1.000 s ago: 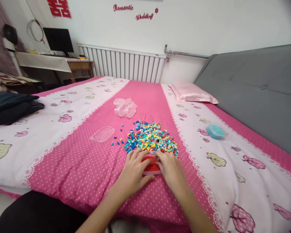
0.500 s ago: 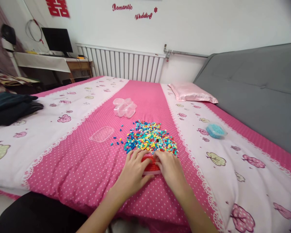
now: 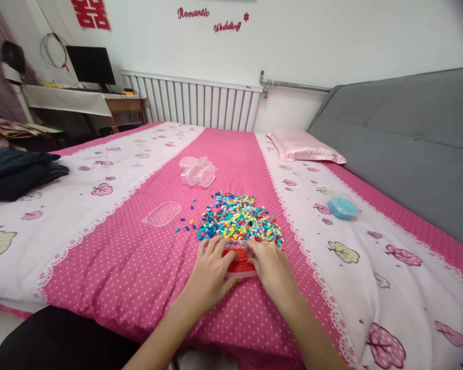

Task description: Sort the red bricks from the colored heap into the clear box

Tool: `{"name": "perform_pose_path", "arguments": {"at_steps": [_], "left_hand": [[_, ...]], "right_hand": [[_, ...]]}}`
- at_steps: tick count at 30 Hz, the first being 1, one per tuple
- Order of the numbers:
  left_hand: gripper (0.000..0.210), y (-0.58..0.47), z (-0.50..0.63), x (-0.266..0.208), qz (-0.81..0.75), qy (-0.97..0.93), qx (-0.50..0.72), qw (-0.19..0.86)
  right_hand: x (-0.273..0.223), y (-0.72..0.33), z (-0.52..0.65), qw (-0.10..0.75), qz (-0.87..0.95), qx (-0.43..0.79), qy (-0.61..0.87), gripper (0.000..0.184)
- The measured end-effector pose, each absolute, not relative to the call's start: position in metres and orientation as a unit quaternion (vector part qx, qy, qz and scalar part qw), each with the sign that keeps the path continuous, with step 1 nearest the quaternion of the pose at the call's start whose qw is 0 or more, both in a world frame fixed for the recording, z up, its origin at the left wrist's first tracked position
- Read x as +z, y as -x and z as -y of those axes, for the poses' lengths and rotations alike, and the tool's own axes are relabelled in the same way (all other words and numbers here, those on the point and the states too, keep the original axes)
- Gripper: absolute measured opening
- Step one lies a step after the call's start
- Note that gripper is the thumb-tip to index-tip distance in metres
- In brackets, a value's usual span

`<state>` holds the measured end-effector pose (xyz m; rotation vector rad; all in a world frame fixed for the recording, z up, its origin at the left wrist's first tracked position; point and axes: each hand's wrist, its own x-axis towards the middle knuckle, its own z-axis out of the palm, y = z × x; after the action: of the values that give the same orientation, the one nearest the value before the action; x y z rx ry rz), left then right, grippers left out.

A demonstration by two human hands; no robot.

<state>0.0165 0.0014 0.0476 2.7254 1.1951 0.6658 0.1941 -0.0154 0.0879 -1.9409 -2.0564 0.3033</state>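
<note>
A clear plastic container (image 3: 242, 274) filled with red bricks (image 3: 239, 263) sits on the pink dotted bedspread near the bed's front edge. My left hand (image 3: 212, 264) is curled around its left side, fingers over the far rim and thumb low at the near side. On the right side my right hand (image 3: 272, 267) is bent over the container, its fingertips close together at the red bricks; what lies under them is hidden. Just beyond both hands spreads a pile of small multicoloured bricks (image 3: 241, 216), mostly blue, yellow, teal and white.
A clear lid (image 3: 162, 214) lies left of the pile, with a few stray bricks between. Further back are several clear containers (image 3: 198, 172). A container of light-blue bricks (image 3: 343, 206) stands to the right. A pink pillow (image 3: 306, 147) and dark folded clothes (image 3: 19, 174) are on the bed.
My left hand has shifted slightly left at the container, and its thumb has drawn in, so a little more of the red bricks shows. The right hand has barely moved.
</note>
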Motion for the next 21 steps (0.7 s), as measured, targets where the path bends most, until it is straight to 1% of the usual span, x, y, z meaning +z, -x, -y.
{"name": "perform_pose_path", "arguments": {"at_steps": [2,4,6,7,11,14,16,19,21], "left_hand": [[0.036,-0.016,-0.002,0.047,-0.394,-0.891,0.22,0.051],[0.054,-0.016,-0.003,0.045,-0.393,-0.888,0.23,0.065],[0.068,-0.015,-0.005,0.042,-0.394,-0.882,0.246,0.086],[0.071,-0.015,-0.006,0.04,-0.395,-0.878,0.253,0.098],[0.072,-0.013,-0.016,0.036,-0.39,-0.872,0.259,0.14],[0.071,-0.013,-0.023,0.038,-0.381,-0.873,0.259,0.161],[0.068,-0.014,-0.028,0.04,-0.378,-0.873,0.26,0.167],[0.068,-0.015,-0.032,0.042,-0.378,-0.875,0.253,0.168],[0.071,-0.014,-0.035,0.041,-0.379,-0.876,0.246,0.167]], "right_hand": [[0.087,-0.194,0.015,0.149,0.711,0.114,0.677,0.03],[0.086,-0.194,0.015,0.156,0.709,0.12,0.678,0.028],[0.084,-0.197,0.014,0.179,0.706,0.123,0.674,0.028],[0.084,-0.2,0.014,0.197,0.704,0.127,0.67,0.028],[0.083,-0.22,0.004,0.303,0.696,0.151,0.633,0.019],[0.082,-0.243,-0.014,0.395,0.672,0.193,0.596,0.011],[0.08,-0.261,-0.033,0.434,0.649,0.219,0.585,0.013],[0.074,-0.286,-0.074,0.454,0.632,0.243,0.58,0.023],[0.068,-0.3,-0.106,0.464,0.621,0.266,0.573,0.026]]}}
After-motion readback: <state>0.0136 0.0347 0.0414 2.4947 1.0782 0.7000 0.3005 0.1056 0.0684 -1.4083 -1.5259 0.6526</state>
